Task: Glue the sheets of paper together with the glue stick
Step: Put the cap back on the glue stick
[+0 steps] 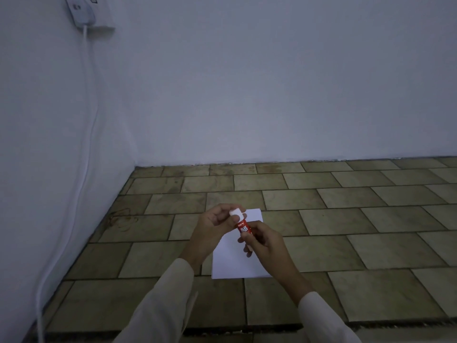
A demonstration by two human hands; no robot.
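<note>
Two hands hold a red glue stick (244, 227) over white sheets of paper (231, 264).

The left hand (214, 224) pinches the white cap (235, 212) at the top of the stick. The right hand (267, 243) is curled round its lower end. The stick tilts a little. The paper lies flat on the tiled floor (346, 219), right under the hands. A white cable (85, 167) hangs down the wall on the left.

A white cable (85, 134) hangs from a wall socket (84, 11) above tiled floor (346, 219).
</note>
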